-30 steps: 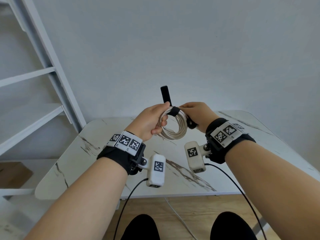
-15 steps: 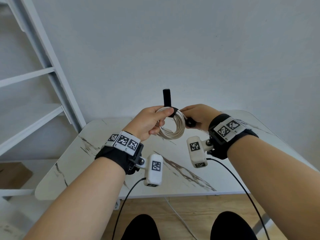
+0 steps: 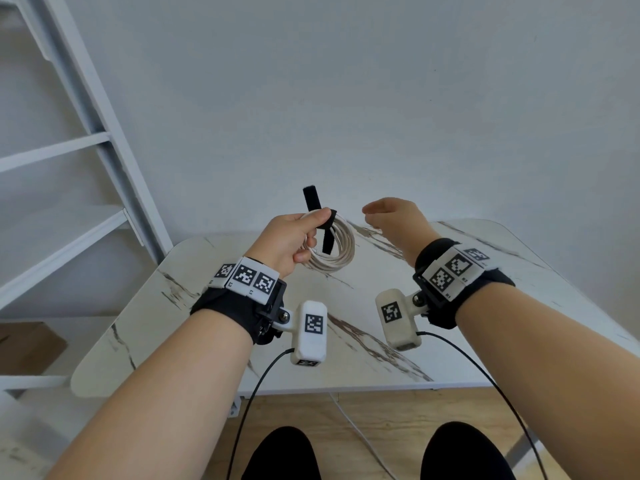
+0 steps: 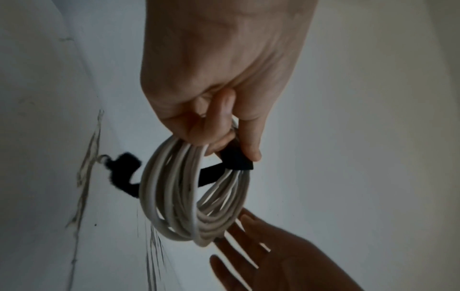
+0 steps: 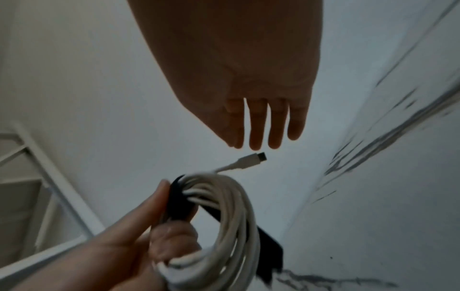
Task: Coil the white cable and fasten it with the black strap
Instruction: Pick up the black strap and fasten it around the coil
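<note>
Fingers of left hand [image 3: 289,237] grip white cable [image 3: 337,249]; right hand [image 3: 394,220] spread, empty.

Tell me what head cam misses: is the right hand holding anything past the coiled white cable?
Observer: No. The right wrist view shows the right hand with fingers straight and apart, holding nothing.
Operator: Cable's plug end, where?
Observer: The white connector sticks out of the coiled white cable, free, just below those fingertips.
Operator: Left grip?
Observer: The left hand pinches the flat black fabric strap against the coil between thumb and fingers; one strap tail hangs loose through the loop.
</note>
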